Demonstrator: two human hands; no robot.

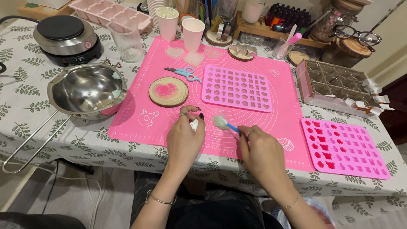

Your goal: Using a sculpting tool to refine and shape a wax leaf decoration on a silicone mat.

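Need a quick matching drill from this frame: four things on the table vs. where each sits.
Things:
1. metal bowl
2. scissors
3. wooden disc
4. part-filled mould

Places:
A. on the pink mat, beside the empty mould
B. off the mat, left side
C. off the mat, right side
D. on the mat, just above the wooden disc

Pairs: 1-B, 2-D, 3-A, 4-C

1. a table (25,80) fills most of the view, covered by a white cloth printed with green leaf sprigs.
2. pale floor (63,195) shows below the table's near edge, with a white cable (98,199) trailing across it.
3. a cream wall (392,46) rises at the far right.
4. the light is soft, even and indoor.
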